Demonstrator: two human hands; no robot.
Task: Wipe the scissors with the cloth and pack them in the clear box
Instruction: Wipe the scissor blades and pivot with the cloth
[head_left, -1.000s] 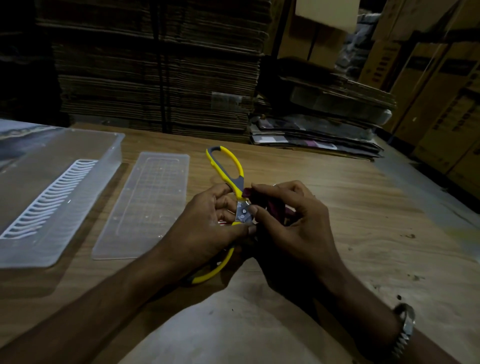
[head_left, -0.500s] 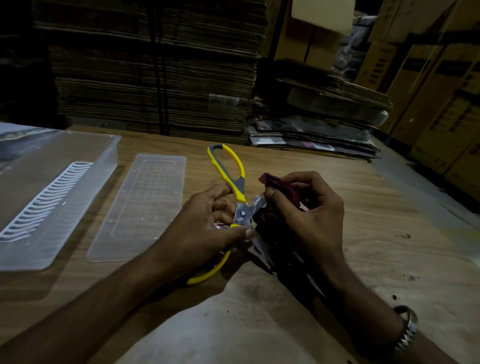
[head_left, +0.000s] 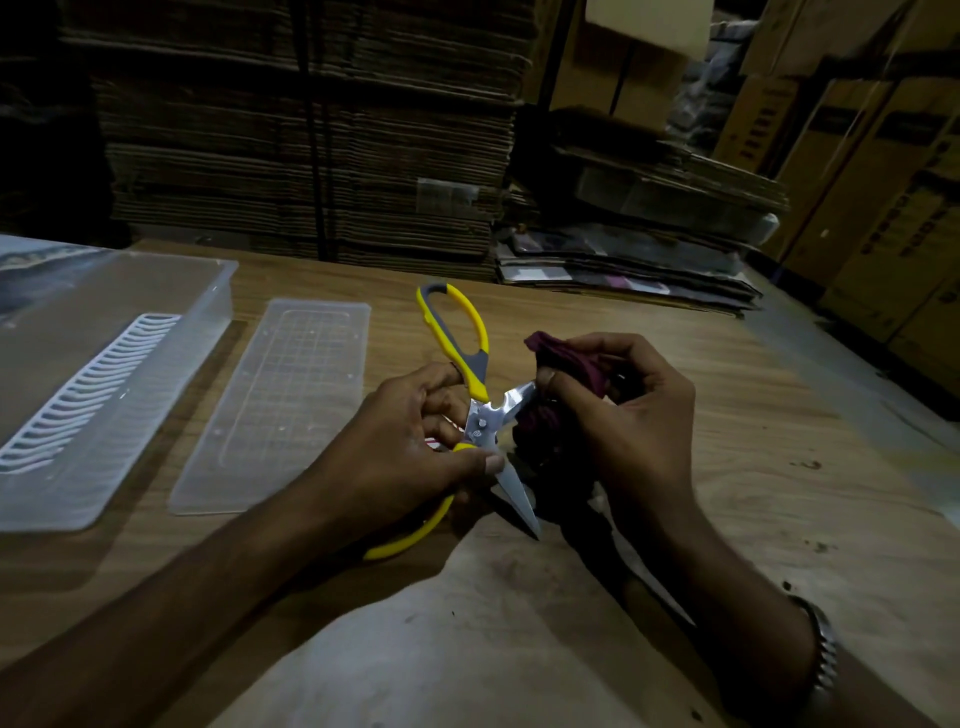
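We see scissors (head_left: 483, 415) at frame centre, blades splayed. Left hand (head_left: 410, 457) grips pivot and lower handle. Right hand (head_left: 623, 415) pinches maroon cloth (head_left: 566, 358) on upper blade, pointing right. Clear box (head_left: 218, 291) lies left on counter (head_left: 727, 467), nearer left hand.

Both forearms are bare — no sleeves show anywhere up to the picture's edge. The left hand (head_left: 410, 447) wears nothing on its wrist or fingers that can be made out. The right hand (head_left: 631, 415) is ringless as far as the dim light shows — its wrist carries a silver metal link-band watch (head_left: 823, 652).
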